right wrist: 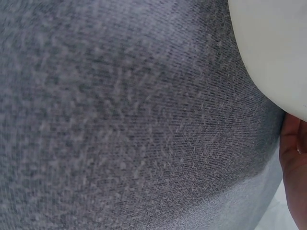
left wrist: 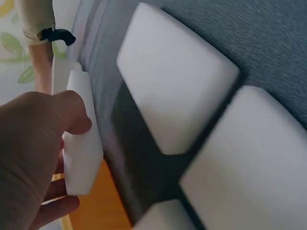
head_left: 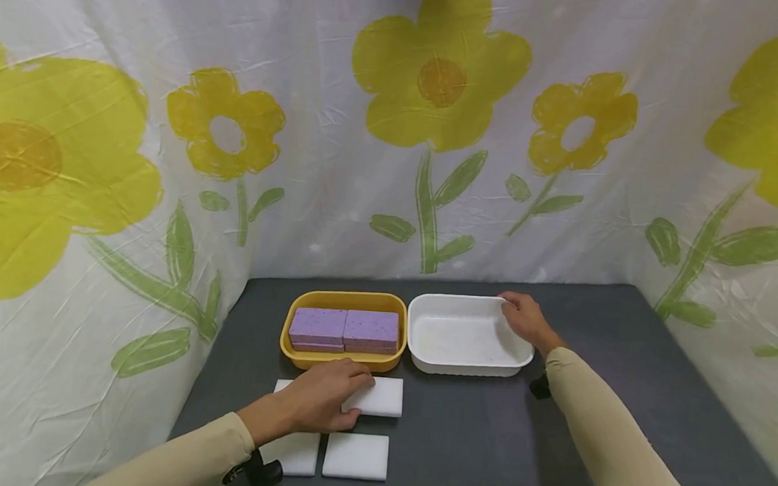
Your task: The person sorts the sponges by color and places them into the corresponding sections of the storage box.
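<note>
My left hand [head_left: 326,397] pinches a white sponge [head_left: 382,397], thumb on one broad face and fingers behind it in the left wrist view. That sponge stands tilted on edge, close over the table. Three more white sponges lie flat around the hand: a front right one [head_left: 356,458], a front left one [head_left: 297,453] and one partly hidden behind the wrist [head_left: 281,385]. With my right hand [head_left: 530,324] I grip the far right corner rim of a white rectangular dish [head_left: 467,369]. Its inside holds nothing visible.
Left of the white dish, almost against it, stands a yellow dish [head_left: 370,362] holding stacked purple sponges [head_left: 370,327] in two side-by-side piles. Dark grey cloth covers the table [head_left: 470,441]. A white flowered curtain [head_left: 324,217] hangs behind and along both sides.
</note>
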Available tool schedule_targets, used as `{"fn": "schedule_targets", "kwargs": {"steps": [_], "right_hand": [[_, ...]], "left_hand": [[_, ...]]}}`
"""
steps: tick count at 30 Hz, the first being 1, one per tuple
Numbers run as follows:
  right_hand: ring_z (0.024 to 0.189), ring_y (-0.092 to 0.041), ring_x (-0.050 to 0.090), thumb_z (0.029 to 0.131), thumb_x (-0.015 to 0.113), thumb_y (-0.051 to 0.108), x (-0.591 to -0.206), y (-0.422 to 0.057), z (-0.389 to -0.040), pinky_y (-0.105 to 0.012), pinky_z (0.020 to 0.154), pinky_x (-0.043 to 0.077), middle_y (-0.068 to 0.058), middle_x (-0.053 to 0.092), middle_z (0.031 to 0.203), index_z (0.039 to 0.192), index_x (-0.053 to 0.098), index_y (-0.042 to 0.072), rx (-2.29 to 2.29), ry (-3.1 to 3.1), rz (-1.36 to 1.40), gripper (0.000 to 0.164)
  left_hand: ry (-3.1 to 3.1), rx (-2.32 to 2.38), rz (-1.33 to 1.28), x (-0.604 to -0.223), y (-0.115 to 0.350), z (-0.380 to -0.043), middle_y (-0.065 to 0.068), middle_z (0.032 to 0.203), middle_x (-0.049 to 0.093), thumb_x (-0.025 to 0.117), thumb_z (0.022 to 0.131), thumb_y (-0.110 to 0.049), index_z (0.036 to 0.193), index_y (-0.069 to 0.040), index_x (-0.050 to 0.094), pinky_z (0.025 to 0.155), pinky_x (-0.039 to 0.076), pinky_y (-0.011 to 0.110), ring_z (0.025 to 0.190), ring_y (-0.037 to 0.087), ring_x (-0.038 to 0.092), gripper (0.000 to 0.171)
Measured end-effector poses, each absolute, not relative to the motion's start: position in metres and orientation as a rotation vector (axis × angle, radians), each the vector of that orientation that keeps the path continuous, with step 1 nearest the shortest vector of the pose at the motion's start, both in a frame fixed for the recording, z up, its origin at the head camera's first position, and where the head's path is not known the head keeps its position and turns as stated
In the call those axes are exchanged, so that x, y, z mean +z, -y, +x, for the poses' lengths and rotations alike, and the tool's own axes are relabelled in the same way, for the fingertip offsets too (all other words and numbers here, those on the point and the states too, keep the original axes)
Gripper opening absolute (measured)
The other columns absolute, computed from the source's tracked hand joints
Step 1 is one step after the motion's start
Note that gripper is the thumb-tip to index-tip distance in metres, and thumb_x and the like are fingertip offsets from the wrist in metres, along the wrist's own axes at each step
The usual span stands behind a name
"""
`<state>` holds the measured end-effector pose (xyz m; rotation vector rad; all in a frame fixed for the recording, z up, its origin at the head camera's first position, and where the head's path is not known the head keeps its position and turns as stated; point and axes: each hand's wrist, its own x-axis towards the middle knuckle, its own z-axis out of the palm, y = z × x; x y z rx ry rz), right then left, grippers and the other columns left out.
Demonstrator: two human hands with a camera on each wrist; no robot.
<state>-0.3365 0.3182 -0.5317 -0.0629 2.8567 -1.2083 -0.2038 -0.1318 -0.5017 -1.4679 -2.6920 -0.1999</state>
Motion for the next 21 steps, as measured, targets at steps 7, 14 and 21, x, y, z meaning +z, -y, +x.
{"fn": "schedule_targets", "kwargs": {"steps": [7,14,21], "right_hand": [[0.125,-0.044,0.064,0.112,0.042,0.014,-0.531,-0.321,-0.337,-0.059,0.105,0.051,-0.029,0.069,0.138,0.14,0.067,-0.003,-1.215,-2.858,-0.088,0.042],[0.126,-0.045,0.063,0.112,0.041,0.016,-0.531,-0.321,-0.336,-0.059,0.106,0.051,-0.03,0.067,0.139,0.141,0.066,-0.004,-1.211,-2.864,-0.084,0.043],[0.121,-0.043,0.065,0.111,0.043,0.012,-0.533,-0.32,-0.336,-0.057,0.103,0.052,-0.029,0.07,0.134,0.137,0.068,-0.006,-1.204,-2.904,-0.122,0.041]], "left_hand": [[2.562,-0.233,-1.51,-0.48,0.122,-0.21,0.005,0.132,0.072,0.083,0.093,-0.032,0.135,-0.009,0.07,0.105,0.06,0.038,0.122,0.02,0.07,0.049],[2.501,-0.252,-1.506,-0.473,0.114,-0.218,0.006,0.133,0.072,0.085,0.092,-0.03,0.133,-0.008,0.07,0.104,0.06,0.037,0.122,0.021,0.071,0.049],[2.495,-0.25,-1.49,-0.468,0.108,-0.225,0.007,0.131,0.073,0.085,0.091,-0.029,0.133,-0.005,0.07,0.101,0.062,0.038,0.12,0.022,0.071,0.051]]}}
